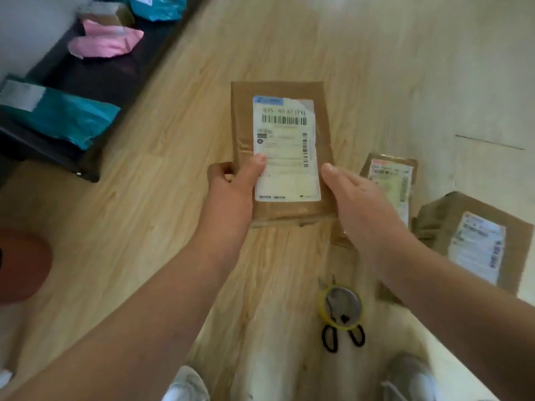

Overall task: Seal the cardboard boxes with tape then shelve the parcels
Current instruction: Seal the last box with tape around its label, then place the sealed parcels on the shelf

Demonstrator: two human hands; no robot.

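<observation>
My left hand [231, 186] holds a flat brown box [241, 125] up over the wood floor [162, 221]. My thumb lies on top, on the white sticker [285, 157], and my fingers curl round the box's left edge. My right hand [356, 195] is flat with straight fingers, and it touches the right edge of the same box.

Two more brown boxes lie on the floor. One [389, 180] is partly hidden behind my right hand, and the other [474, 241] is out past my right arm. Below my right arm there is a yellow roll of tape [322, 306] with black scissors [343, 338] lying through it.

Far out from my left hand is a dark shelf [95, 82] with a blue-green bag [58, 114] and a pink bag [104, 43] on it.
</observation>
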